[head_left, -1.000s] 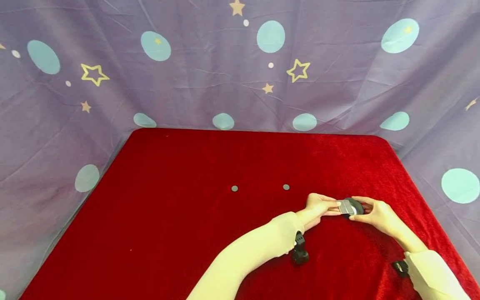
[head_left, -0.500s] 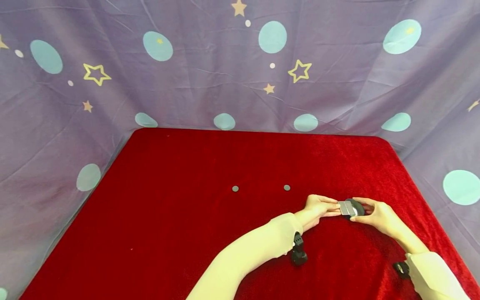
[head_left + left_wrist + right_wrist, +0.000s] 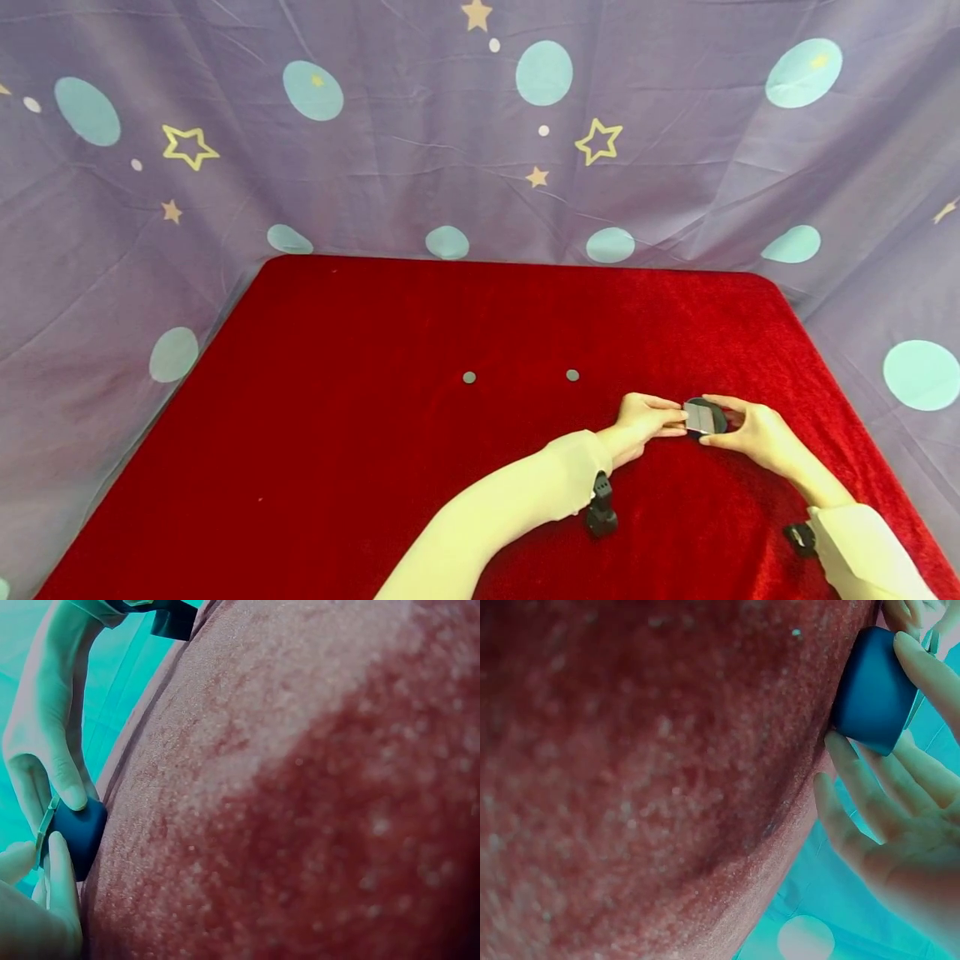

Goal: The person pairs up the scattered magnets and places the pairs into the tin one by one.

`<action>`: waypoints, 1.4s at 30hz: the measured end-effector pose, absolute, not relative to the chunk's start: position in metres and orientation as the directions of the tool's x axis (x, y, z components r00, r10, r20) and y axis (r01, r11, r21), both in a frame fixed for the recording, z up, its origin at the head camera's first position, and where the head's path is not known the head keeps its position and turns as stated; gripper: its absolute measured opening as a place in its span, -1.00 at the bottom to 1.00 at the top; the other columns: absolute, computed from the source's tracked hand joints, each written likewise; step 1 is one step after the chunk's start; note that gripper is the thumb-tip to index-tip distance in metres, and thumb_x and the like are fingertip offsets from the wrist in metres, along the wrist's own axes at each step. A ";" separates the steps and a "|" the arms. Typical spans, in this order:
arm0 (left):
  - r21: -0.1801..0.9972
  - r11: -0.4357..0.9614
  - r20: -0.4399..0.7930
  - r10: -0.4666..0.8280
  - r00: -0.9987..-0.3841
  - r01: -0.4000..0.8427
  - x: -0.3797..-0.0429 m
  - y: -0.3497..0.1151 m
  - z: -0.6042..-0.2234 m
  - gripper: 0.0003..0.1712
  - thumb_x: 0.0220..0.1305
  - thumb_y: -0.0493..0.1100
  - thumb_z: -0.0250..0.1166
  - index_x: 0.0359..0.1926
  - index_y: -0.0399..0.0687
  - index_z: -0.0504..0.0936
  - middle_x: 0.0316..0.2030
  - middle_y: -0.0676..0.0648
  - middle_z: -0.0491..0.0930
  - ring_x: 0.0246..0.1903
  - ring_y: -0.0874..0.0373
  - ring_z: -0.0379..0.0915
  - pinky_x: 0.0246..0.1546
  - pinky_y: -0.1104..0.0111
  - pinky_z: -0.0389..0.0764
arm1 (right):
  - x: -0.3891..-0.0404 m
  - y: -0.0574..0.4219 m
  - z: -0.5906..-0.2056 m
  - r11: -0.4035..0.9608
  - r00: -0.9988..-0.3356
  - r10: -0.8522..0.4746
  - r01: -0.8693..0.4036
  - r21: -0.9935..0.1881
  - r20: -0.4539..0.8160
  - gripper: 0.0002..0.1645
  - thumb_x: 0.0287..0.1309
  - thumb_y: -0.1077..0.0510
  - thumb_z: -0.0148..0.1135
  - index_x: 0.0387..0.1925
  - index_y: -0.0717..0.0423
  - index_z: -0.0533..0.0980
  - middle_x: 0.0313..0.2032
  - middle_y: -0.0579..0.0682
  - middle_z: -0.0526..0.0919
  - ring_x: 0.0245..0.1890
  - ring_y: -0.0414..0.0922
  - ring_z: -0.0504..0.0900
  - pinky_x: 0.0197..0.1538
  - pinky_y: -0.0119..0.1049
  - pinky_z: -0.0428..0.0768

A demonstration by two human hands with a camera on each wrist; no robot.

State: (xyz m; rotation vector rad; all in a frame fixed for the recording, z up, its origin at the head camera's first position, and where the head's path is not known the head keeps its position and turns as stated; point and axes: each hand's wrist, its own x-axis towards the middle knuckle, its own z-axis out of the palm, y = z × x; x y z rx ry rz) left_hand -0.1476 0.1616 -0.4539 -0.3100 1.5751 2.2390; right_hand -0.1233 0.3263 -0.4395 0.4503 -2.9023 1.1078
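Observation:
On the right part of the red cloth stands a small dark, rounded block-like object (image 3: 874, 690), blue-black in the wrist views. A thin grey rectangular plate (image 3: 699, 418), marked by a pale line, lies over its top. My left hand (image 3: 647, 421) pinches the plate's left edge between thumb and fingers; in the left wrist view a finger also touches the dark object's side. From the other side my right hand (image 3: 756, 432) grips the dark object with thumb and fingers. The plate hides most of the object's top.
Red velvety cloth (image 3: 375, 467) covers the table. Two small grey discs (image 3: 469, 377) lie farther back, left of the hands. A purple patterned curtain (image 3: 420, 142) encloses the back and sides. Each wrist carries a black camera (image 3: 601, 507).
My left hand has moved slightly right, sliding the grey plate farther over the dark object and covering the whitish area seen on its top. My right hand has stayed nearly still.

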 end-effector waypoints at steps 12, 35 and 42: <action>0.913 -0.194 -0.321 0.203 -0.925 -0.360 -0.149 0.167 -0.450 -0.83 -0.13 -0.58 0.25 -0.39 -0.53 0.57 -0.53 -0.36 0.58 -0.43 -0.25 0.53 -0.50 0.28 0.56 | -0.122 0.328 -0.441 0.704 -0.956 -0.268 -0.280 -0.653 0.121 -0.32 -0.31 0.16 0.45 -0.07 0.35 0.45 -0.24 0.25 0.60 -0.39 -0.45 0.52 -0.42 -0.59 0.44; 0.925 -0.078 -0.345 0.234 -0.909 -0.371 -0.156 0.167 -0.456 -0.84 -0.10 -0.53 0.27 -0.38 -0.45 0.60 -0.55 -0.32 0.59 -0.45 -0.28 0.52 -0.53 0.28 0.56 | -0.122 0.327 -0.440 0.700 -0.961 -0.258 -0.255 -0.666 0.097 -0.30 -0.30 0.14 0.45 -0.06 0.38 0.44 -0.25 0.27 0.59 -0.37 -0.37 0.56 -0.41 -0.57 0.46; 0.920 -0.082 -0.345 0.290 -0.893 -0.383 -0.157 0.162 -0.455 -0.80 -0.08 -0.56 0.23 -0.32 -0.47 0.59 -0.51 -0.36 0.58 -0.40 -0.29 0.51 -0.48 0.26 0.56 | -0.123 0.328 -0.442 0.686 -0.957 -0.273 -0.265 -0.678 0.097 -0.30 -0.30 0.18 0.45 -0.05 0.39 0.41 -0.25 0.28 0.58 -0.35 -0.39 0.56 -0.39 -0.57 0.47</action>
